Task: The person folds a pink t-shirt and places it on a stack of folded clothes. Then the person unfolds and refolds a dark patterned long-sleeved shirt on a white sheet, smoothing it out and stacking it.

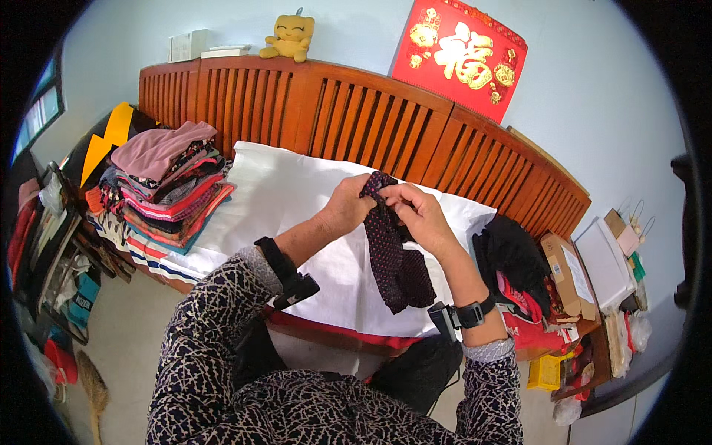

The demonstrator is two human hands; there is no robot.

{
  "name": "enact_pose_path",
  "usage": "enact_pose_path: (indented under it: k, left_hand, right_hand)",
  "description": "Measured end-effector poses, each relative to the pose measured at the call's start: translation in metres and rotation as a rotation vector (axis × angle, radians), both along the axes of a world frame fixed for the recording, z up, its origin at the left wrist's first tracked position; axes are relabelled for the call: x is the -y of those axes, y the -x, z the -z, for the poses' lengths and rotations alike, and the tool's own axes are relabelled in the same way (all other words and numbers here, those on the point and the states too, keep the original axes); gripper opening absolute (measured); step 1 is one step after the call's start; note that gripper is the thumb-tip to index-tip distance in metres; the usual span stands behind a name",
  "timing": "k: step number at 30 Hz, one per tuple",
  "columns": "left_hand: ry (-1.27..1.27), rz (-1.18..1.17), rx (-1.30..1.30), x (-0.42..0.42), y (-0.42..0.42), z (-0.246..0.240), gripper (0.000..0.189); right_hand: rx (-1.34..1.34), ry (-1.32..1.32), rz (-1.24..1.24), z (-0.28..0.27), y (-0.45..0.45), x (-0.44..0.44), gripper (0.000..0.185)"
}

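Between my two hands hangs a dark garment with small reddish dots (385,261), bunched at its top edge. My left hand (347,204) grips the gathered upper part from the left. On the right, the fingers of my right hand (418,212) pinch the same top edge. The lower end of the cloth dangles in two folds over a white sheet (311,233). What kind of garment it is, I cannot tell.
A tall stack of folded clothes (172,189) sits left on the wooden bench (303,105). Dark clothes (509,261) lie heaped at the right, beside a cardboard box (567,272). A yellow plastic basket (544,372) is below, and a broom (92,384) stands at the lower left.
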State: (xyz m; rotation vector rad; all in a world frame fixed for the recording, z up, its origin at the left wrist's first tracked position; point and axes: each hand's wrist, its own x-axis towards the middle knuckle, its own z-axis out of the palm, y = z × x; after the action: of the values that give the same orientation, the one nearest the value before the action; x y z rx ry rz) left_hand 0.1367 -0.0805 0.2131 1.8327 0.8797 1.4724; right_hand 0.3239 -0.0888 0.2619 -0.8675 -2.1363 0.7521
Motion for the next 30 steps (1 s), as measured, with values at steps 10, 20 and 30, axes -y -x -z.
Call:
enact_pose_path:
  k: [10,20,30]
  left_hand:
    - [0.131,0.171,0.049,0.015,0.033,-0.071,0.017]
    - [0.089,0.062,-0.057,0.009,0.051,-0.115,0.022]
    - [0.249,0.018,-0.193,0.007,0.067,-0.119,0.043]
  right_hand:
    - [-0.052,-0.037,0.239,0.019,-0.013,-0.022,0.042]
    - [-0.165,-0.070,0.256,-0.014,0.001,-0.041,0.026]
    - [-0.066,-0.394,0.307,-0.063,-0.007,-0.035,0.023]
